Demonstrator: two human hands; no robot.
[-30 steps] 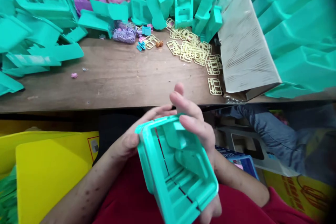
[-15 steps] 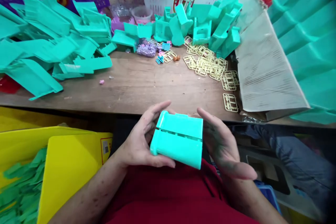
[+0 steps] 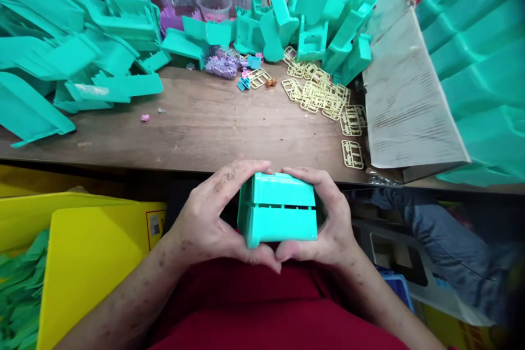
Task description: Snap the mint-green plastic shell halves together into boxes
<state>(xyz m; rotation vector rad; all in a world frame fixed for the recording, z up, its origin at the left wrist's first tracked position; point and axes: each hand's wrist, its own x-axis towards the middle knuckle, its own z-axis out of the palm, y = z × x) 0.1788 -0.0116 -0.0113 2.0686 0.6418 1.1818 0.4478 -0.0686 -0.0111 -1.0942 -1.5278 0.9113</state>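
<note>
A turquoise plastic box-like piece [image 3: 283, 224], with a dark slit running across it, is held just off the table's front edge, above my lap. My left hand [image 3: 217, 219] wraps its left side, fingers along the far edge and thumb along the near one. My right hand [image 3: 324, 213] grips the right side in the same way, and the two thumbs nearly meet in front. The fingertips on the far side are partly hidden behind the piece.
On the wooden table [image 3: 213, 126] lie turquoise panels [image 3: 102, 60] at left, turquoise moulded parts [image 3: 314, 38] at the back and cream plastic frames [image 3: 324, 95]. A cardboard box flap [image 3: 410, 98] stands at right. A yellow bin [image 3: 94, 268] with green pieces is lower left.
My right hand, spread and apart from the piece before, has closed on its right side. The turquoise piece has turned slightly and sits more level. The camera view has shifted a little.
</note>
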